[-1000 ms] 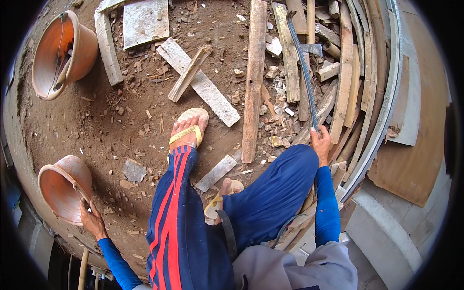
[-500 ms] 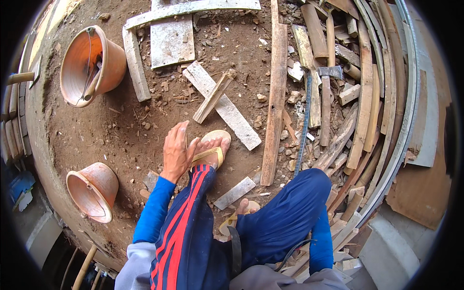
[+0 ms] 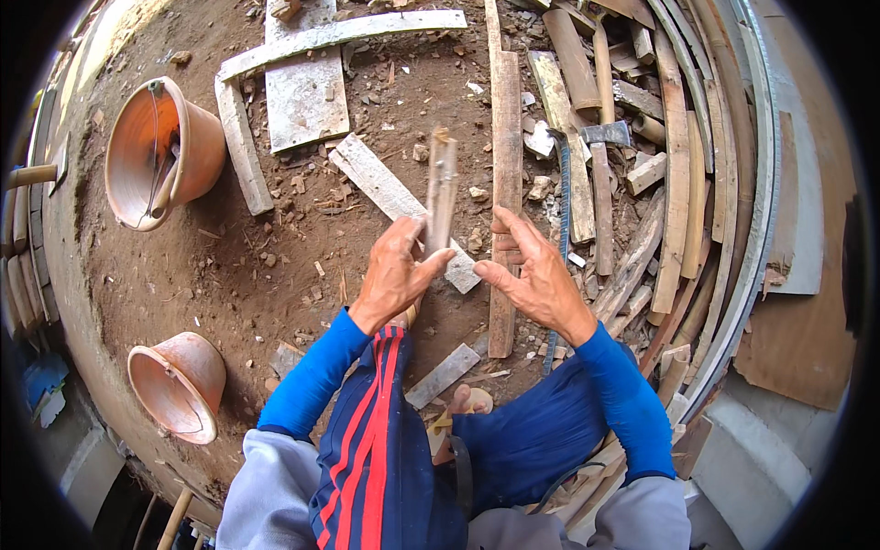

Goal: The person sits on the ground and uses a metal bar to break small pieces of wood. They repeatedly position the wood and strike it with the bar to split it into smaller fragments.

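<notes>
My left hand (image 3: pixel 396 271) grips a short wooden stick (image 3: pixel 441 188) and holds it upright, blurred, above the dirt ground. My right hand (image 3: pixel 534 271) is raised beside it with fingers spread and holds nothing. Both hands hover over a long wooden plank (image 3: pixel 502 156) and a pale flat board (image 3: pixel 385 192) lying on the soil. My legs in blue trousers with red stripes fill the lower middle, one sandalled foot (image 3: pixel 456 410) showing between them.
Two orange buckets lie on the left, one large (image 3: pixel 160 151), one tipped (image 3: pixel 179 385). A hammer (image 3: pixel 603 137) rests among stacked wood scraps (image 3: pixel 674 183) on the right. A grey slab (image 3: pixel 305 92) lies at the top.
My left hand rose from beside my foot with the stick in it. My right hand came up from below my knee and now hangs open next to the left one.
</notes>
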Tool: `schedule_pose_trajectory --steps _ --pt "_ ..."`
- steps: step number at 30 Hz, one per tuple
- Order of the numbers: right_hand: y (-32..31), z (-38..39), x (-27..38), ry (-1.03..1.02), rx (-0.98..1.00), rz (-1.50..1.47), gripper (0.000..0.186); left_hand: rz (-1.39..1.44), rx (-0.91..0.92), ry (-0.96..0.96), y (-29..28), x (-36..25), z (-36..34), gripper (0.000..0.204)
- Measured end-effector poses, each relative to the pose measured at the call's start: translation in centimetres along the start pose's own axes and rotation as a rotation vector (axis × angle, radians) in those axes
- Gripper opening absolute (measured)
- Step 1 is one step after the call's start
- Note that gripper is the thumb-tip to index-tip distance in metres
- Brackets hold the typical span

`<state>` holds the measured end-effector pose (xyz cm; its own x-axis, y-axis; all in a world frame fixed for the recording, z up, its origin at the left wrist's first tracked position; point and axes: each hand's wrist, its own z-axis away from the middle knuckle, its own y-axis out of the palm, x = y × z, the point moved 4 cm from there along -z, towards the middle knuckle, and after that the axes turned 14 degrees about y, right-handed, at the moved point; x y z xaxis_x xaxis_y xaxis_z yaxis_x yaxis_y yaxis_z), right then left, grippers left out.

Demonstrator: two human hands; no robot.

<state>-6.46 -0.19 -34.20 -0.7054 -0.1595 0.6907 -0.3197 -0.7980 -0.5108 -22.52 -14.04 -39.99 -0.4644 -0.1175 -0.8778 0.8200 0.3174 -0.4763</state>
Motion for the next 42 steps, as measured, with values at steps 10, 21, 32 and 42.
schedule_pose_trajectory --steps 10,21,32,42 --pt "-17.1 5.1 -13.0 0.233 -0.528 0.044 0.032 -0.499 -0.145 0.316 -5.2 11.3 -17.9 0.035" --pt "-19.3 60.6 -35.6 1.394 -0.810 0.695 0.049 -1.141 0.025 0.255 -12.2 21.1 -30.9 0.035" --pt "-17.4 35.3 -25.8 0.875 -0.774 0.559 0.048 -1.057 -0.107 0.671 -10.1 8.9 -28.4 0.048" --pt "-8.4 5.4 -5.4 0.053 -0.468 0.284 0.044 -0.847 -0.308 0.892 -12.2 -1.9 -20.7 0.047"
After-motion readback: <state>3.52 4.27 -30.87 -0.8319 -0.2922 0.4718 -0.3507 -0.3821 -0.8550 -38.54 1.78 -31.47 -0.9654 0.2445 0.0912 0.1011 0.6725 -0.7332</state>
